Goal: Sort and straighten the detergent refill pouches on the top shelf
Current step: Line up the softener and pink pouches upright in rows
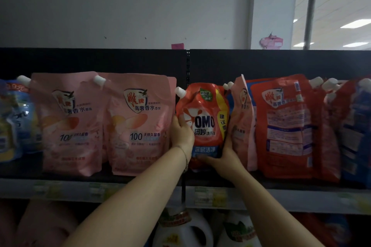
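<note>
A red OMO refill pouch (204, 118) with a white cap stands on the top shelf (140, 176) at the centre. My left hand (181, 132) grips its left edge, thumb on the front. My right hand (226, 156) cups its lower right corner from below. Left of it stand two pink pouches (138, 124), (68, 124), upright and facing forward. On its right a pink pouch (242, 124) is turned edge-on, followed by a red pouch (285, 126) showing its back.
Blue pouches (14, 120) sit at the far left, and more red and blue pouches (351, 132) crowd the far right. A black back panel and upright post (187, 66) divide the shelf. White detergent bottles (186, 230) stand on the shelf below.
</note>
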Motion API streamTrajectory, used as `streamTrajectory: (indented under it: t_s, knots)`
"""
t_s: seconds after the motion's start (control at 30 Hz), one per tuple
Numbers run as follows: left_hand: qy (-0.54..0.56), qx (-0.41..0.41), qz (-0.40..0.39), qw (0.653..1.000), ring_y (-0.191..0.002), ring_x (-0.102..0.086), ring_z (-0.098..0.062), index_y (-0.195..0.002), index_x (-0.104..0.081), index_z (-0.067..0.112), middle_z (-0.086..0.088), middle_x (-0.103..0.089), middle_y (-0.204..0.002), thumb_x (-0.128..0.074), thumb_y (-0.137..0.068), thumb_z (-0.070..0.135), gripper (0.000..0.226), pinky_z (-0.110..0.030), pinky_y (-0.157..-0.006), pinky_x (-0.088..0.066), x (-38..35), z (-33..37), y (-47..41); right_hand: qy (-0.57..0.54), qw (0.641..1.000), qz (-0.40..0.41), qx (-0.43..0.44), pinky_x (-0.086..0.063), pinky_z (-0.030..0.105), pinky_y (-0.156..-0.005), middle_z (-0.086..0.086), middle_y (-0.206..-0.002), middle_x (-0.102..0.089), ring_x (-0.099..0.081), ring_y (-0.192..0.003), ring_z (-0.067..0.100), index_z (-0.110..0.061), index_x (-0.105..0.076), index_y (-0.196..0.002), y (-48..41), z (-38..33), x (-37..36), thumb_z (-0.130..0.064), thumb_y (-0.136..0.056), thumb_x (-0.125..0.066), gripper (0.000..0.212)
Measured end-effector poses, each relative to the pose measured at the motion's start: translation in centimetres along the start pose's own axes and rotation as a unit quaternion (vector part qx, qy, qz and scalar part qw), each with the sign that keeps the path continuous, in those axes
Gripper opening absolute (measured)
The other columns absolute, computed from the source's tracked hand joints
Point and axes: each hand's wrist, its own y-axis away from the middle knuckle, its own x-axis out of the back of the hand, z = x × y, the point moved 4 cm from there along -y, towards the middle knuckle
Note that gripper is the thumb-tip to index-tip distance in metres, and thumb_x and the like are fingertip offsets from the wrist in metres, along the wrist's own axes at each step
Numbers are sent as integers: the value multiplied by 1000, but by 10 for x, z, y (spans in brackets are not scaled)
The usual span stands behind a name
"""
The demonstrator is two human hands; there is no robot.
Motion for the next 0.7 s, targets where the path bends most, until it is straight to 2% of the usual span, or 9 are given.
streamTrajectory:
  t_s: [0.1, 0.2, 0.33, 0.4, 0.47, 0.53, 0.6, 0.7]
  knots:
    - [-37, -100, -37, 994, -141, -29, -17, -151, -19, 20, 1, -32, -151, -37, -103, 24, 51, -30, -109, -27, 0, -5, 5, -7, 1000, 6, -12, -40, 23, -95, -7, -134, -42, -45, -124, 12, -19, -17, -147, -5, 5, 1, -26, -65, -87, 108]
    - [-127, -167, -90, 973, -145, -6, -10, -152, 10, 20, 2, -5, -159, -51, -97, 19, 82, -30, -117, -14, 2, -23, 16, 8, 999, 27, -34, -43, 37, -103, 2, -141, -42, -45, -129, 23, -19, -23, -144, -6, 10, 0, -36, -58, -89, 110]
    - [-366, -240, -99, 893, -142, 26, -12, -150, 20, 16, -2, 27, -157, -44, -99, 33, 83, -28, -114, 14, 9, -45, 26, 51, 996, 67, -31, -44, 41, -102, 9, -139, -43, -46, -126, 28, -13, -25, -138, -4, 8, 0, -37, -63, -87, 101]
    - [-419, -268, -123, 859, -138, 33, -13, -146, 26, 20, 0, 37, -152, -40, -99, 34, 83, -33, -115, 14, 5, -47, 29, 63, 994, 84, -27, -45, 40, -99, 11, -136, -45, -48, -124, 29, -10, -26, -134, -4, 8, 0, -36, -65, -86, 95]
    - [-459, -317, -156, 815, -137, 36, -13, -143, 31, 25, 4, 42, -148, -35, -100, 28, 79, -38, -117, 10, -3, -48, 35, 55, 995, 83, -11, -42, 37, -100, 9, -138, -42, -45, -127, 27, -11, -20, -138, -2, 7, -1, -33, -69, -83, 96]
    - [-487, -383, -182, 764, -138, 36, -10, -142, 35, 29, 9, 44, -147, -33, -98, 18, 82, -38, -117, 11, -12, -50, 41, 29, 998, 59, 23, -34, 30, -102, -2, -140, -33, -36, -131, 16, -19, 0, -148, 1, 3, -2, -27, -74, -81, 110]
    - [-495, -426, -188, 734, -142, 27, -9, -144, 33, 30, 11, 35, -153, -32, -95, 18, 82, -39, -115, 7, -14, -53, 42, 16, 998, 26, 49, -27, 28, -107, -7, -143, -22, -26, -133, 10, -28, 22, -147, 2, 1, 0, -20, -76, -79, 123]
    - [-505, -443, -189, 716, -146, -2, -15, -153, -12, 20, 4, -5, -159, -30, -96, 33, 61, -44, -113, -17, -15, -56, 40, 85, 993, -2, 79, -23, 40, -117, 7, -159, -3, -17, -145, 23, -43, 36, -134, 0, 2, 1, -10, -79, -73, 127]
